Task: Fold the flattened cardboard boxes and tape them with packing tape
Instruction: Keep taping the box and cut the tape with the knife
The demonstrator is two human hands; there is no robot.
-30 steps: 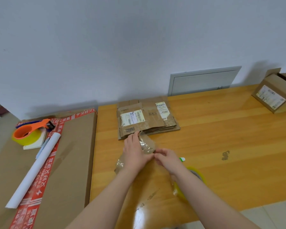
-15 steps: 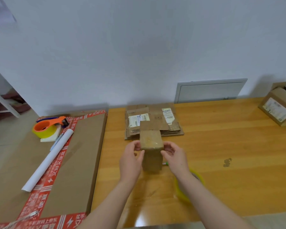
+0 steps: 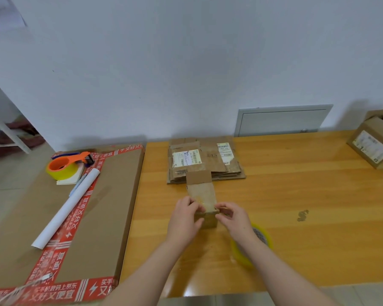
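A small brown cardboard box (image 3: 202, 193) stands on the wooden table (image 3: 296, 195) in front of me, its top flap tilted back and covered with old tape. My left hand (image 3: 184, 219) grips the box's left side. My right hand (image 3: 234, 217) pinches its right top edge with curled fingers. Behind the box lies a stack of flattened cardboard boxes (image 3: 206, 160) with white labels. A roll of yellowish packing tape (image 3: 252, 246) lies flat on the table under my right forearm, partly hidden.
A large flat carton with red printed tape (image 3: 71, 217) lies left of the table, carrying an orange tape dispenser (image 3: 66, 166), a white paper roll (image 3: 66, 208) and a pen. An assembled box (image 3: 374, 144) sits at the far right. The wall is close behind.
Both hands had a crumpled piece of clear tape a second ago; now they hold the small box, and its top flap has tilted back. The camera view has shifted too.
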